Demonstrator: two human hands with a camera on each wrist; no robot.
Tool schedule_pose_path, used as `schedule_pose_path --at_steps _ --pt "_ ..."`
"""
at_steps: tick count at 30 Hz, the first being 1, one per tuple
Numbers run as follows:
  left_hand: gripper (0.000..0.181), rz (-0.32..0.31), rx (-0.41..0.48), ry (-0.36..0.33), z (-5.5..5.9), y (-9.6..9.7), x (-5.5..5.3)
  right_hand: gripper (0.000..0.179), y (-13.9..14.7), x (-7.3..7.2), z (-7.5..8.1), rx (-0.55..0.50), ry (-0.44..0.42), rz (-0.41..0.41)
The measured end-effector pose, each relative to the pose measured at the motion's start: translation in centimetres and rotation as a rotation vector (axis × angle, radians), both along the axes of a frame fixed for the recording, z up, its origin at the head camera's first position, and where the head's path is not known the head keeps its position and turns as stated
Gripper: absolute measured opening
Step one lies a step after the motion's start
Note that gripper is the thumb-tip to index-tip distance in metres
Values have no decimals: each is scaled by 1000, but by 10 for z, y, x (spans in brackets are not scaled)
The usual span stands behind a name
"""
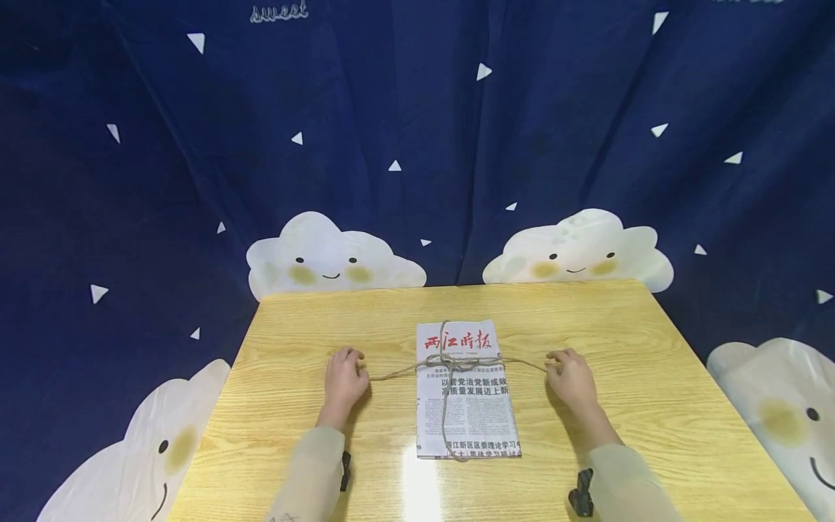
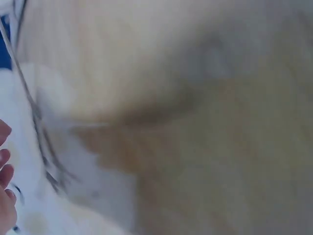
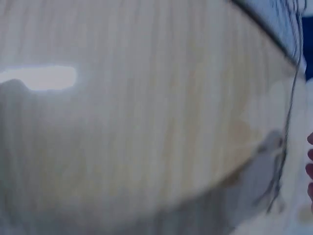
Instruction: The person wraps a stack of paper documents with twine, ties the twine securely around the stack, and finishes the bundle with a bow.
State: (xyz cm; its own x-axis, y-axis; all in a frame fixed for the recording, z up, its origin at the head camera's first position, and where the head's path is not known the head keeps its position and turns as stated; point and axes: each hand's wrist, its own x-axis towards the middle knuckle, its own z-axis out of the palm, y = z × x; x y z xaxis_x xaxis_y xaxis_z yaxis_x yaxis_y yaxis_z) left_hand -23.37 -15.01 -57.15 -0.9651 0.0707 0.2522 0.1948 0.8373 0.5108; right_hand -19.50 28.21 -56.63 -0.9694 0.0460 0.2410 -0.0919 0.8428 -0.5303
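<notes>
A folded newspaper with red headline characters lies flat on the table. Brown twine wraps it lengthwise and crosswise, with a bow-like knot on top. One twine end runs out to the left and stops beside my left hand. The other end reaches right, to the fingertips of my right hand. Both hands hover low at the sides with loosely bent fingers. In the left wrist view the twine passes apart from the fingers. The right wrist view likewise shows a gap between twine and fingers.
The wooden table has light grain and a bright reflection near its front. A dark blue curtain with white triangles and smiling clouds hangs behind and around it. Black wrist devices sit at both sleeves.
</notes>
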Motion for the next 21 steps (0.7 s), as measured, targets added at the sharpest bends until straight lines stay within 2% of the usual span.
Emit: schedule_pose_path --at_steps 2,5,7,11,14,18,21 --pt "26 -36 6 2 5 17 -5 29 -17 -7 4 -40 14 60" --pt "26 -112 22 -13 8 44 -10 33 -44 -16 8 -80 -11 158" --pt "29 -162 51 -55 9 61 -11 35 -60 -21 7 -64 -37 222" --pt "28 -204 80 -131 5 87 -10 37 -82 -24 1 -19 -82 302" --pt "19 -208 48 -122 1 98 -8 30 -91 -24 -4 -7 -79 297" --pt "11 -221 -1 -56 -4 103 -7 14 -94 -24 -11 -16 -53 245" --pt "9 -243 5 -12 -7 103 -7 5 -93 -23 -15 -7 -40 219"
